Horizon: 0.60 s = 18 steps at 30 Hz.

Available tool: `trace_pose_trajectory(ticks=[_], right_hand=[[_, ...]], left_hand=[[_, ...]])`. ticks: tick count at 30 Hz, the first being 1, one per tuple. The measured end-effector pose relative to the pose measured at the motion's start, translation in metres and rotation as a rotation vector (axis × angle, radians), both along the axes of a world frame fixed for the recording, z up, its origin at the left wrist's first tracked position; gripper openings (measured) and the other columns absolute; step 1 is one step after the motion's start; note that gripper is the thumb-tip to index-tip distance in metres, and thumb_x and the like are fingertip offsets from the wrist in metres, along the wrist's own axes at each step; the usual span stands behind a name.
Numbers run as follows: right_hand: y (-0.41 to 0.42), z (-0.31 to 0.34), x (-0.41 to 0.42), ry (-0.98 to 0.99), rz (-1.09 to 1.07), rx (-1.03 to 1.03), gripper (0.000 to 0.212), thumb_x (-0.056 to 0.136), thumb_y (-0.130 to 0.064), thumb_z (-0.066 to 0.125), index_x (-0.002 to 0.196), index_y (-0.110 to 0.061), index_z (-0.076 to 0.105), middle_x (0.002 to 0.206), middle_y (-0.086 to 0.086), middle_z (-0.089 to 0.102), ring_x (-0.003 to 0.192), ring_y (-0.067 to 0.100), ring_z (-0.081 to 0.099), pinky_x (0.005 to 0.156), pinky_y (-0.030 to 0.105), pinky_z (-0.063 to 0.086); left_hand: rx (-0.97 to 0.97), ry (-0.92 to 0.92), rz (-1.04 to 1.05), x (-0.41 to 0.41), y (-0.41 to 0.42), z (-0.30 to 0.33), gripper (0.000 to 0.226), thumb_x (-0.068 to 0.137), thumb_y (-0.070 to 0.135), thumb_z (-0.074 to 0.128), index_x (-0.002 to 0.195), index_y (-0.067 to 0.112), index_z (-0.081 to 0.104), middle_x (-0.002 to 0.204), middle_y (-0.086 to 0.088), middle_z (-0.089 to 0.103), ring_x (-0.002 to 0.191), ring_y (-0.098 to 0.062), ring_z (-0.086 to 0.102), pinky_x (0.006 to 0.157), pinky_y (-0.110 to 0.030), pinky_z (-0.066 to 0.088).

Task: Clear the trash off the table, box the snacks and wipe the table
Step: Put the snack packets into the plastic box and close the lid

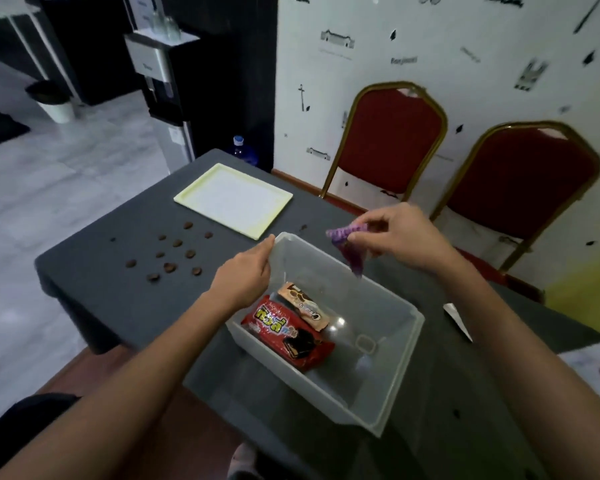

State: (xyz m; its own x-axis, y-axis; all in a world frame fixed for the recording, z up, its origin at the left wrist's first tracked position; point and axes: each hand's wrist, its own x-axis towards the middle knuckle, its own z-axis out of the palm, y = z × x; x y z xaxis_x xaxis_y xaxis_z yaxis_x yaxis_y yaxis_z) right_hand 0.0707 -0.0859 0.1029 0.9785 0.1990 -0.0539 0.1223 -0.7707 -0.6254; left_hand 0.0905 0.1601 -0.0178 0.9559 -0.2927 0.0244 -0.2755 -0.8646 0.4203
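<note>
Head view. A dark grey table [111, 292] carries a clear plastic box [392, 372] near its near edge, lying skewed to that edge. The left hand [245, 275] grips the box's far-left rim at the corner, fingers curled over the wall. The right hand [400, 237] is raised above the far end of the box and pinches a purple snack packet [349, 244] between thumb and fingertips (the packet hangs down over the box opening, blurred, touching nothing else).

Inside the box, against its left wall, lie two snacks: a red wafer packet [284, 332] and, resting partly on it, a slimmer beige biscuit packet [303, 304]. The rest of the box floor is bare.

Toward the left edge of the table, a scatter of small brown scraps [174, 252] lies well apart from the box. Near the far edge sits a pale yellow tray [234, 199], its near corner just beside the box's far corner. A white scrap [458, 318] lies near the right edge. Two red chairs [392, 140] with gold frames stand beyond the table, against a patterned wall.
</note>
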Motion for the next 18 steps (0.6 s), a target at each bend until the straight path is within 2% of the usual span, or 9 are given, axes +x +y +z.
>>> trace_pose_trajectory(ticks=[3,6,8,11,13,15,16,18], right_hand=[[0.017,-0.04,-0.028,0.174,0.059,-0.334,0.017,0.08,-0.036,0.072,0.085,-0.02,0.074,0.075,-0.004,0.068,0.068,0.008,0.065,0.057,0.022,0.052],[0.037,-0.102,-0.038,0.263,0.006,-0.592,0.022,0.084,-0.025,0.066,0.096,-0.007,0.071,0.093,0.015,0.069,0.088,0.03,0.068,0.067,0.031,0.051],[0.041,-0.127,-0.039,0.299,-0.029,-0.641,0.029,0.088,-0.019,0.064,0.111,-0.002,0.065,0.109,0.02,0.064,0.103,0.037,0.064,0.079,0.037,0.052],[0.036,-0.135,-0.038,0.376,-0.064,-0.582,0.031,0.091,-0.017,0.062,0.117,0.0,0.061,0.116,0.022,0.062,0.108,0.038,0.061,0.085,0.039,0.051],[0.029,-0.122,-0.042,0.415,-0.096,-0.467,0.022,0.087,-0.019,0.064,0.101,-0.002,0.067,0.103,0.021,0.067,0.096,0.034,0.066,0.074,0.035,0.052],[0.006,-0.099,-0.048,0.367,-0.207,-0.238,0.017,0.088,-0.019,0.058,0.078,-0.007,0.067,0.083,0.015,0.071,0.074,0.025,0.069,0.059,0.028,0.051],[-0.009,-0.086,-0.05,0.322,-0.308,-0.093,0.023,0.089,-0.02,0.055,0.076,-0.006,0.068,0.075,0.011,0.071,0.063,0.021,0.066,0.052,0.026,0.051],[-0.051,-0.071,-0.048,0.169,-0.533,0.039,0.028,0.091,-0.025,0.053,0.078,-0.007,0.07,0.072,0.009,0.07,0.059,0.017,0.062,0.048,0.026,0.049]], left_hand=[[0.164,-0.047,-0.146,0.016,-0.026,-0.001,0.054,0.099,0.032,0.021,0.15,0.016,0.012,0.157,-0.009,0.016,0.14,-0.03,0.025,0.112,-0.04,0.026],[0.319,-0.055,-0.256,0.024,-0.055,-0.002,0.055,0.099,0.039,0.018,0.15,0.02,0.006,0.159,-0.003,0.006,0.145,-0.031,0.006,0.116,-0.049,0.01],[0.341,-0.053,-0.303,0.022,-0.066,-0.003,0.055,0.099,0.044,0.015,0.15,0.025,0.008,0.159,0.001,0.006,0.145,-0.025,0.0,0.116,-0.05,0.002],[0.319,-0.098,-0.346,0.017,-0.068,-0.008,0.069,0.087,0.057,-0.003,0.149,0.029,0.007,0.159,0.002,0.006,0.145,-0.023,-0.003,0.115,-0.047,-0.005],[0.307,-0.116,-0.36,0.017,-0.066,-0.014,0.074,0.08,0.059,-0.01,0.149,0.031,0.0,0.159,0.004,0.0,0.145,-0.021,-0.009,0.113,-0.045,-0.009],[0.318,-0.123,-0.354,0.018,-0.067,-0.02,0.072,0.079,0.06,-0.012,0.146,0.033,-0.009,0.158,0.005,-0.006,0.143,-0.019,-0.014,0.113,-0.044,-0.011],[0.325,-0.128,-0.347,0.019,-0.067,-0.021,0.07,0.079,0.06,-0.013,0.144,0.033,-0.012,0.157,0.005,-0.008,0.143,-0.019,-0.016,0.113,-0.045,-0.011],[0.334,-0.148,-0.334,0.019,-0.066,-0.023,0.069,0.079,0.06,-0.013,0.142,0.032,-0.014,0.156,0.005,-0.01,0.142,-0.018,-0.017,0.114,-0.045,-0.01]])
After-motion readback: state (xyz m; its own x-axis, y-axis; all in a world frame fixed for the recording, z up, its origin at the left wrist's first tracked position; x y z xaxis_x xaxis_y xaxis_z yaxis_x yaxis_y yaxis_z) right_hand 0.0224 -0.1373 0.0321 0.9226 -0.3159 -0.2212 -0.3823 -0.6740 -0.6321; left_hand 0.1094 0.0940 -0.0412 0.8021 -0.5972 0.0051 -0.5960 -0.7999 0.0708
